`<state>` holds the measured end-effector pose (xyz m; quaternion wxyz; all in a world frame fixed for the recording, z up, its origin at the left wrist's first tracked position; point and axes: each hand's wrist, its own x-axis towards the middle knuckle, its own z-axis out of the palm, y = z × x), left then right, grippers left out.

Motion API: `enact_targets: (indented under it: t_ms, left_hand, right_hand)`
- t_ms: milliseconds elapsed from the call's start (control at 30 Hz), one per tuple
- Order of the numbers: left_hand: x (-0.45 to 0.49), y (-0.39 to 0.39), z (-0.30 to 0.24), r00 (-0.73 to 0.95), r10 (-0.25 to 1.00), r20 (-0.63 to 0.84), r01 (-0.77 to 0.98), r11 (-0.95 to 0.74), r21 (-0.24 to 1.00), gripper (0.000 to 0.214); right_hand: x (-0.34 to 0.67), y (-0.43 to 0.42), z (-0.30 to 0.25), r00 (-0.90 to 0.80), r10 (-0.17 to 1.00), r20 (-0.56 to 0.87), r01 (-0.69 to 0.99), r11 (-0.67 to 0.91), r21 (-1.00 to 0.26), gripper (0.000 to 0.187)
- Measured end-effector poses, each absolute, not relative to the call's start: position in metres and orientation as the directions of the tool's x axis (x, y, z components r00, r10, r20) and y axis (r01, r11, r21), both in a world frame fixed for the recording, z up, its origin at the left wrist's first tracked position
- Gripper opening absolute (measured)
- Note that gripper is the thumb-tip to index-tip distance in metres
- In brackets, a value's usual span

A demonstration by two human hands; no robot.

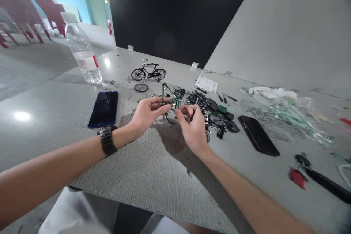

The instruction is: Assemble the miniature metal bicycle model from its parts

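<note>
A small green model bicycle frame is held up above the table between both hands. My left hand is closed, pinching the frame between thumb and fingers from the left. At the frame's right end are the fingertips of my right hand, also closed. A small dark screwdriver lies in its curled fingers, with a thin pale shaft pointing up; part of it is hidden. Behind the hands stands a black model bicycle, with a loose spoked wheel lying flat before it.
Right of the hands lie several black and green bicycle parts and an instruction sheet. Dark phones lie left and right. A water bottle, plastic scraps and keys with a red tag stand or lie farther out.
</note>
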<state>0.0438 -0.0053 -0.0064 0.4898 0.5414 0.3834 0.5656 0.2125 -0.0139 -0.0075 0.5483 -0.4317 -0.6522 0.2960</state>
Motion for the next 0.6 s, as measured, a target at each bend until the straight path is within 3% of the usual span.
enact_targets:
  t_ms: [200,367,600]
  left_hand:
    - [0.0437,-0.0087,-0.0022,0.164,0.977,0.139,-0.231,-0.099,0.968,0.046]
    - [0.0454,-0.0121,0.0006,0.276,0.958,0.077,-0.235,-0.010,0.972,0.034]
    - [0.0481,-0.0073,-0.0076,0.284,0.949,0.139,-0.176,-0.091,0.980,0.023]
  right_hand:
    - [0.2119,-0.0163,-0.0088,-0.019,0.905,0.425,0.175,0.422,-0.890,0.041]
    - [0.2121,-0.0165,-0.0077,-0.036,0.901,0.432,0.177,0.431,-0.885,0.040]
    - [0.2098,-0.0191,-0.0057,-0.080,0.898,0.433,0.224,0.440,-0.870,0.038]
